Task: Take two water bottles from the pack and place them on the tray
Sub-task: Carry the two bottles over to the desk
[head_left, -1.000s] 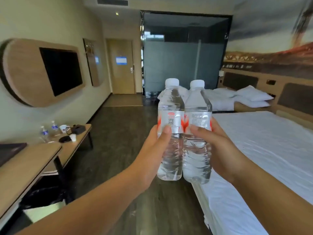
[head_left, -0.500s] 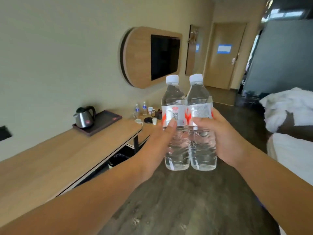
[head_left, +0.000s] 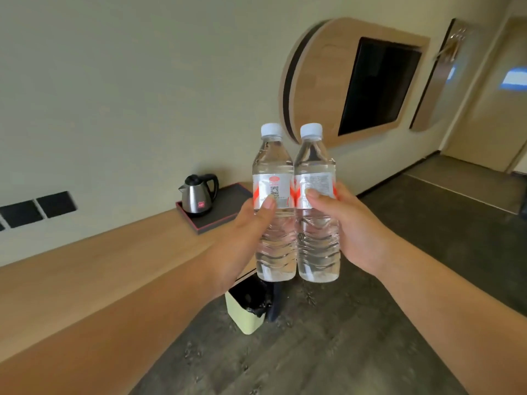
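Note:
Two clear water bottles with white caps and red-and-white labels stand upright side by side in the air, touching. My left hand grips the left bottle around its middle. My right hand grips the right bottle the same way. A dark tray with a red rim lies on the wooden desk behind and left of the bottles, partly hidden by my left hand. The pack is out of view.
A steel kettle stands on the tray's left end. The long wooden desk runs along the wall. A pale bin with a black liner sits on the floor under the desk's edge. A wall-mounted TV hangs at the upper right.
The view has swung left from the beds to the wall and desk. The tray and kettle are now larger and closer behind the bottles. Both hands keep the bottles together.

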The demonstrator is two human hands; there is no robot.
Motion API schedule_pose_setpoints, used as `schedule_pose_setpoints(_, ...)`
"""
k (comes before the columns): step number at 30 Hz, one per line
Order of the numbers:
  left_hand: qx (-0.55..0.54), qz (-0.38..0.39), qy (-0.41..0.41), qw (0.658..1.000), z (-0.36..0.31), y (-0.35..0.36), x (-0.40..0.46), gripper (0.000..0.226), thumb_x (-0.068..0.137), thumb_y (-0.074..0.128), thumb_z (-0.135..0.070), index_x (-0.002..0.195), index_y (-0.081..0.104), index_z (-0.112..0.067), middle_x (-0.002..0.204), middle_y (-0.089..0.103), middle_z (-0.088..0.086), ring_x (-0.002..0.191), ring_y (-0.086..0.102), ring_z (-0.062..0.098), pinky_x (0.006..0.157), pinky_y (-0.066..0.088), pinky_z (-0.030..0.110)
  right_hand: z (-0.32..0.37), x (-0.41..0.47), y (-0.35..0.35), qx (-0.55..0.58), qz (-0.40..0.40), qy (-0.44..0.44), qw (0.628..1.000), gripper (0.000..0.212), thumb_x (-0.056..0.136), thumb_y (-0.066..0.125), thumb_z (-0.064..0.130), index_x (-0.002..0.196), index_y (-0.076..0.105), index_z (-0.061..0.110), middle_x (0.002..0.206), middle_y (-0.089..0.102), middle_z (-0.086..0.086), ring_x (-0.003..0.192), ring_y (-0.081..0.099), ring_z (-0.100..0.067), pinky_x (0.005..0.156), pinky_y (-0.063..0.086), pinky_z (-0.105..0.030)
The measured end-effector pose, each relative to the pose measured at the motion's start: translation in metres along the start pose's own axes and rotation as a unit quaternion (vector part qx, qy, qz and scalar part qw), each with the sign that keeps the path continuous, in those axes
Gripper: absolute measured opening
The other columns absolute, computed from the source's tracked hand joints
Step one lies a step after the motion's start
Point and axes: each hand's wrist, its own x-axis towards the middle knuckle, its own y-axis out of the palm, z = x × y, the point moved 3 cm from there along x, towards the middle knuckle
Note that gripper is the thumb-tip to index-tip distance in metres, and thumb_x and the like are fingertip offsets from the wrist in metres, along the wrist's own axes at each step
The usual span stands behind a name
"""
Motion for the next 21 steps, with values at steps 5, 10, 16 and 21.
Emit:
schedule_pose_setpoints(5, 0.014, -0.027, 0.004, 1.0, -0.004, -0.027, 0.094, 0.061, 0.09, 0.043, -0.07, 0.144, 0.047, -0.044, 0.133, 0.066, -0.022, 0.121, 0.063, -0.006, 0.105, 0.044, 0.029, 0.002, 0.098, -0.03, -0.014, 0.018, 0.027, 0.999, 0.049, 0.1, 0.068, 0.022, 0.147, 0.054, 0.021, 0.139, 0.068, -0.012, 0.128, 0.065, -0.035, 0.11, 0.047, -0.059)
schedule_pose_setpoints(10, 0.083, -0.052, 0.0, 0.995, 0.014, -0.056, 0.174, 0.052, 0.092, 0.052, -0.058, 0.141, 0.048, -0.04, 0.128, 0.068, -0.022, 0.109, 0.067, -0.011, 0.096, 0.05, 0.022, -0.012, 0.19, -0.062, -0.12, 0.063, 0.013, 0.991, 0.054, 0.094, 0.073, 0.01, 0.144, 0.054, 0.019, 0.135, 0.071, -0.008, 0.127, 0.066, -0.028, 0.112, 0.047, -0.056)
schedule_pose_setpoints(16, 0.139, -0.114, -0.035, 0.983, 0.079, -0.091, 0.261, 0.045, 0.093, 0.076, -0.026, 0.135, 0.06, -0.028, 0.126, 0.074, -0.011, 0.119, 0.068, 0.007, 0.109, 0.052, 0.042, -0.062, 0.305, -0.1, -0.239, 0.162, 0.024, 0.957, 0.065, 0.083, 0.086, 0.016, 0.14, 0.056, 0.027, 0.13, 0.073, 0.004, 0.123, 0.068, -0.014, 0.107, 0.052, -0.049)
schedule_pose_setpoints(21, 0.187, -0.194, -0.102, 0.958, 0.15, -0.11, 0.337, 0.067, 0.067, 0.092, -0.03, 0.124, 0.059, -0.022, 0.111, 0.073, -0.004, 0.109, 0.071, 0.023, 0.098, 0.056, 0.057, -0.119, 0.4, -0.121, -0.363, 0.253, 0.037, 0.896, 0.068, 0.069, 0.094, 0.032, 0.127, 0.06, 0.043, 0.116, 0.075, 0.02, 0.109, 0.07, 0.003, 0.102, 0.056, -0.039)
